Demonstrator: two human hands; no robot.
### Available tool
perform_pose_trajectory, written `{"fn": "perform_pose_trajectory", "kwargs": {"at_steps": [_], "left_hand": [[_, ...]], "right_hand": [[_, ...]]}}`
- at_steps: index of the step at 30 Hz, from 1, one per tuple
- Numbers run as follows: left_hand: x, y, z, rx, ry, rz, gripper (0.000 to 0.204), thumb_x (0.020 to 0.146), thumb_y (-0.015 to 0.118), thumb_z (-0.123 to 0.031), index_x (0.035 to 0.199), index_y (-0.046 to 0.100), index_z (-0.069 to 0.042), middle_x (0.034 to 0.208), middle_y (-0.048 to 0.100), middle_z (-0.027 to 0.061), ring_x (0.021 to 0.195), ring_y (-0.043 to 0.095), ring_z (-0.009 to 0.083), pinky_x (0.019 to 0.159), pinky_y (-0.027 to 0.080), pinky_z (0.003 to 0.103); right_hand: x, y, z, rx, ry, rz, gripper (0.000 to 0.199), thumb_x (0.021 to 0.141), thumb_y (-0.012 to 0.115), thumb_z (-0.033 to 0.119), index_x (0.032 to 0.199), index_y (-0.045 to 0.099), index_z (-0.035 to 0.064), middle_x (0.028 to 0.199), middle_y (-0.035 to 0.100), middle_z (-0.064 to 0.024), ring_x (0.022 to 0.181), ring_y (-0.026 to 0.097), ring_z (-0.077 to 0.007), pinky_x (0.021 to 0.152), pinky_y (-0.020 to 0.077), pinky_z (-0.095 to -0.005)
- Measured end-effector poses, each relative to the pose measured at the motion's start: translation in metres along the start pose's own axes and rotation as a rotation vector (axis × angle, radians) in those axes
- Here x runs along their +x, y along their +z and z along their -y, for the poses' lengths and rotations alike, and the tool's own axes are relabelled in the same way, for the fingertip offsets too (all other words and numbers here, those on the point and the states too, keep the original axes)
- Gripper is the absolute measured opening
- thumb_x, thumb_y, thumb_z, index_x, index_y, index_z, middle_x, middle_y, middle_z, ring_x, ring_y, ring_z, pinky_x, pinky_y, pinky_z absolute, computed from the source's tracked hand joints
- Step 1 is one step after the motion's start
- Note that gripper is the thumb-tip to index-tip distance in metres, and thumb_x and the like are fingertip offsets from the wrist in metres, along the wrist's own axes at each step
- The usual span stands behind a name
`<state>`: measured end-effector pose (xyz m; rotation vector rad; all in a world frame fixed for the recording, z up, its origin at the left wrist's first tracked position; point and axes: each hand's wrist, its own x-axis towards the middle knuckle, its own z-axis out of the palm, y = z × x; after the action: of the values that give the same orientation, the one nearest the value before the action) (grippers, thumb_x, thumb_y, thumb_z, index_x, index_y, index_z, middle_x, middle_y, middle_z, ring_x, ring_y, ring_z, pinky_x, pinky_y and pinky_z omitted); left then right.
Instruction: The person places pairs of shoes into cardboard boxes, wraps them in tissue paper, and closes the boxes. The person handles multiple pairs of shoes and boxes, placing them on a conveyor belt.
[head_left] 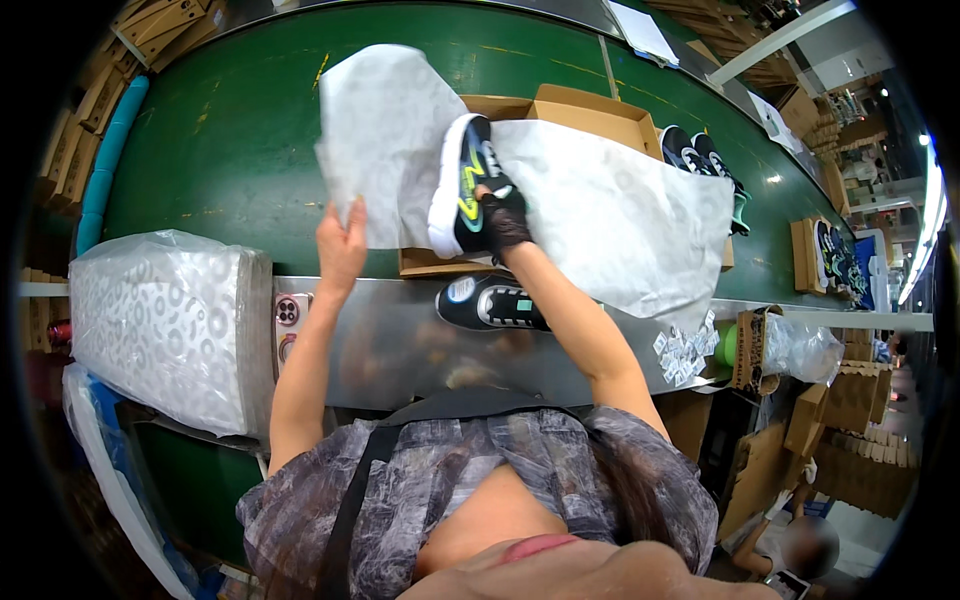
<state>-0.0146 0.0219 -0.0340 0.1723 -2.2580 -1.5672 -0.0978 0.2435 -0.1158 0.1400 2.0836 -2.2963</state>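
My right hand [503, 215], in a black glove with bare fingertips, grips a black sneaker [466, 185] with a white sole and a yellow-green zigzag. The shoe is held on its side over an open cardboard shoebox [590, 112]. White tissue paper [620, 205] drapes across the box and over its right side. My bare left hand [343, 243] is closed on the lower edge of the left paper flap [385, 125], which stands raised and slightly blurred. A second black sneaker [492, 303] lies on the metal ledge below my right forearm, partly hidden by it.
Wrapped patterned paper [170, 330] is stacked at the left beside a phone [290, 320]. Small white packets [685, 352] lie on the metal ledge [400, 345]. More sneakers [700, 155] stand right of the box on the green belt [240, 130]. Another person [800, 545] is at the lower right.
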Motion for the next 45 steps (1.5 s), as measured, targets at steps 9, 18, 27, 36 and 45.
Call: {"fn": "perform_pose_trajectory", "kwargs": {"at_steps": [9, 18, 27, 36, 45], "left_hand": [[0.008, 0.054, -0.03, -0.087, 0.091, 0.684, 0.042, 0.077, 0.062, -0.016, 0.113, 0.05, 0.0, 0.109, 0.055, 0.0129, 0.089, 0.054, 0.0217, 0.073, 0.045, 0.03], [0.033, 0.113, 0.041, 0.942, 0.596, 0.49, 0.061, 0.072, 0.059, -0.052, 0.109, 0.055, -0.003, 0.117, 0.047, 0.0214, 0.118, 0.035, 0.0337, 0.098, 0.016, 0.058], [-0.003, 0.097, -0.03, 0.11, -0.018, 1.004, 0.068, 0.069, 0.071, -0.04, 0.115, 0.048, 0.005, 0.106, 0.055, 0.0177, 0.093, 0.056, 0.0228, 0.077, 0.046, 0.032], [-0.036, 0.058, -0.063, -0.112, 0.022, 0.559, 0.059, 0.063, 0.076, -0.029, 0.108, 0.05, 0.0, 0.095, 0.057, 0.0129, 0.086, 0.055, 0.0205, 0.075, 0.044, 0.031], [0.065, 0.139, 0.102, -0.514, -0.653, 0.201, 0.063, 0.083, 0.053, -0.046, 0.112, 0.044, 0.01, 0.101, 0.056, 0.0137, 0.084, 0.058, 0.0226, 0.069, 0.051, 0.033]], "right_hand": [[-0.016, 0.017, -0.035, -0.226, -0.077, 0.55, 0.038, 0.074, 0.059, 0.017, 0.108, 0.052, 0.0016, 0.098, 0.057, -0.0145, 0.09, 0.054, -0.0236, 0.076, 0.0445, -0.0325], [-0.132, -0.106, 0.088, -0.938, -0.46, -0.112, 0.015, 0.075, 0.059, 0.005, 0.085, 0.048, 0.0011, 0.079, 0.05, -0.014, 0.073, 0.054, -0.0288, 0.064, 0.0454, -0.0364], [-0.168, -0.112, 0.06, -1.148, -0.503, 0.187, 0.073, 0.062, 0.067, 0.01, 0.128, 0.037, 0.005, 0.07, 0.058, -0.012, 0.063, 0.055, -0.0288, 0.072, 0.0426, -0.0365], [-0.144, -0.043, 0.214, -0.973, -1.193, 0.155, 0.036, 0.065, 0.059, 0.001, 0.101, 0.057, 0.0061, 0.089, 0.058, -0.0118, 0.078, 0.058, -0.0257, 0.074, 0.0442, -0.0365], [-0.137, -0.106, 0.057, -0.573, 0.041, 0.473, 0.049, 0.074, 0.067, 0.034, 0.106, 0.052, 0.0004, 0.092, 0.06, -0.0121, 0.078, 0.059, -0.0207, 0.069, 0.0465, -0.0337]]}}
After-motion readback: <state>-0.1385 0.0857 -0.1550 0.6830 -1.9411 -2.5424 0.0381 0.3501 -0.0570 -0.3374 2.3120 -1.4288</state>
